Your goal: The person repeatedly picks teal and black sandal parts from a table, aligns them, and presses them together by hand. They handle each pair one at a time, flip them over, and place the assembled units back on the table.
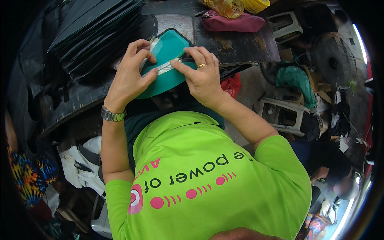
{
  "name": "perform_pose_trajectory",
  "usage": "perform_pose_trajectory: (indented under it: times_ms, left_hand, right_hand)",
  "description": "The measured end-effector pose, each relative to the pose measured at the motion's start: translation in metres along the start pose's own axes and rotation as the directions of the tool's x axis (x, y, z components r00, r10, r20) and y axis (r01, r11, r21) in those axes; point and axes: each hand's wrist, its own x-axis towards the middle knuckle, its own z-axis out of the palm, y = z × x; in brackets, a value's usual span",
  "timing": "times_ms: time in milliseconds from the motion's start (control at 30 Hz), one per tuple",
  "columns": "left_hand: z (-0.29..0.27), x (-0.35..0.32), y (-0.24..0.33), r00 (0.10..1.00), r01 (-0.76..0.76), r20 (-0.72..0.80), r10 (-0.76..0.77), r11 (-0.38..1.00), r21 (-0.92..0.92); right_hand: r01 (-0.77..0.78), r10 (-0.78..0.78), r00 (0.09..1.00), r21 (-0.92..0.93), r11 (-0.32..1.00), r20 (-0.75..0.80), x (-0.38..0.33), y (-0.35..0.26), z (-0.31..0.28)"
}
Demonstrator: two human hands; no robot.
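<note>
Teal pouch [170, 66], long axis slanting away-right

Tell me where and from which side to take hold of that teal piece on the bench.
Take the teal piece by its rounded near edge, coming from the person's side: that edge overhangs the workbench, so fingers can close above and below it. The left hand and right hand already press its middle, along the pale strip.

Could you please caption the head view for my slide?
Both hands, left hand and right hand, press a teal piece on a dark worktable.
</note>
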Motion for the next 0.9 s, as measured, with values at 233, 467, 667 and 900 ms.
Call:
perform_pose_trajectory:
  times_ms: [233,467,667,900]
  left_hand:
    - [0.001,-0.008,-0.005,0.998,-0.008,-0.057,0.015,0.992,0.129]
    - [0.006,-0.012,-0.009,0.992,-0.014,-0.118,0.033,0.987,0.157]
    - [0.004,-0.013,-0.01,0.994,-0.024,-0.107,0.038,0.991,0.129]
    - [0.005,-0.013,-0.01,0.995,-0.014,-0.101,0.025,0.995,0.101]
  right_hand:
    - [-0.029,0.042,0.997,0.175,0.984,-0.071,-0.005,0.0,-0.003]
    - [0.065,-0.061,0.997,-0.08,0.995,0.051,-0.006,-0.009,-0.003]
    - [0.045,-0.041,0.999,0.238,0.97,-0.022,-0.006,-0.012,-0.016]
    - [0.119,-0.12,0.99,0.027,0.993,0.077,-0.001,-0.011,-0.018]
